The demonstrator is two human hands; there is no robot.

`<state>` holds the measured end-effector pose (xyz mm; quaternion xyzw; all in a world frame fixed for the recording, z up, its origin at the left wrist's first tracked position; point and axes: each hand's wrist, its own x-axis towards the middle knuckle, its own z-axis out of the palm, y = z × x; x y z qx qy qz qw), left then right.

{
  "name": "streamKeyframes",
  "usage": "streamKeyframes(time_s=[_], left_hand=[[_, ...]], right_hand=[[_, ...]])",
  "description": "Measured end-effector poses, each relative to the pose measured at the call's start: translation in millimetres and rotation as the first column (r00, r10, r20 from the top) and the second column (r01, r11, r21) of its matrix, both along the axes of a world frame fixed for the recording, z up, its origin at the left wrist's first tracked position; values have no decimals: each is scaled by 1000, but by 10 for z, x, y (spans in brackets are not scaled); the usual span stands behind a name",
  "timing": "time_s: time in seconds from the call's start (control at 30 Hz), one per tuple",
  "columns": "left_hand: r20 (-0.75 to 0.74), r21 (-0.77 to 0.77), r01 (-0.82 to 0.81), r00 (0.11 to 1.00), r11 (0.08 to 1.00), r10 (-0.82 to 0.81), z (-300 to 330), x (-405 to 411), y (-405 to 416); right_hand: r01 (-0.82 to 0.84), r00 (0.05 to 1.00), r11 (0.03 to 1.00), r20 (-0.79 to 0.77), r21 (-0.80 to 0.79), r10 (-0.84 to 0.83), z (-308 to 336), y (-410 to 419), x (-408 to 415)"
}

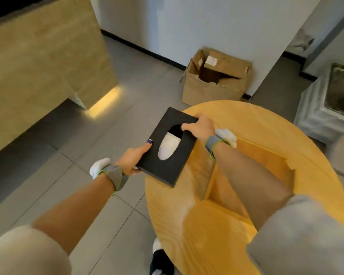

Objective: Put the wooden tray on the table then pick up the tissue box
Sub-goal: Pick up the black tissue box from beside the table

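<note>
A flat black tissue box [163, 171] with an oval slot showing white tissue is held above the left edge of the round wooden table [256, 120]. My left hand [134, 157] grips its near-left edge, thumb on top. My right hand [201, 127] holds its far-right edge, fingers at the slot. The wooden tray [264, 155] lies flat on the table to the right of the box, partly hidden under my right forearm.
An open cardboard box [216, 78] stands on the tiled floor against the white wall behind the table. A beige marble counter [44, 56] rises at the left. A wrapped white plinth [330, 104] stands at the right. A slippered foot [160, 259] shows below the table edge.
</note>
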<state>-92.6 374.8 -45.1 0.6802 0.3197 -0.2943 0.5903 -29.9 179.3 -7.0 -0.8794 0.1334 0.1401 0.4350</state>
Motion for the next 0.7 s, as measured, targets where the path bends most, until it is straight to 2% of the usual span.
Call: streamKeyframes(time_s=[0.7], left_hand=[[-66,6,85,994,996,-84,27,270,-29]], right_hand=[[23,1000,998,-7,55,-22,-143,-54,233]])
